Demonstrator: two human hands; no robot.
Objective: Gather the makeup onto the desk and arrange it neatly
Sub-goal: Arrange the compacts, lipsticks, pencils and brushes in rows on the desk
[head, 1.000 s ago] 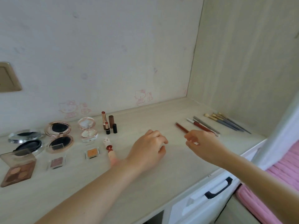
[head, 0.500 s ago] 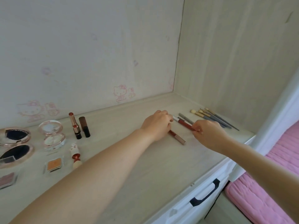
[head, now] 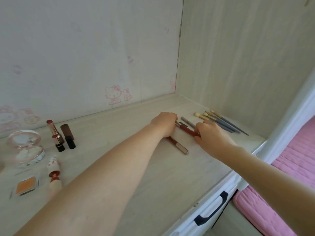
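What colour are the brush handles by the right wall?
Grey-blue handles with gold ferrules, seen in the head view.

Dark-red lip gloss tubes lie beside blue-handled brushes on desk.

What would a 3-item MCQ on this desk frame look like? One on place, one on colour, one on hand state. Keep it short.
1. Where do the makeup brushes lie?
A. Far right of the desk, by the side panel
B. Beside the open compact
C. In the drawer

2. What colour is the pan of the small eyeshadow at the near left?
A. Blue
B. Orange
C. Green

3. What is the right hand doing?
A. Resting flat and open on the desk
B. Pinching one end of a dark red lip gloss tube
C. Pulling the drawer handle

Answers:
1 A: the brushes fan out next to the wooden side panel, right of both hands.
2 B: the pan in the clear case is orange.
3 B: its fingers close on the tube's near end, while the left hand curls over the far end.
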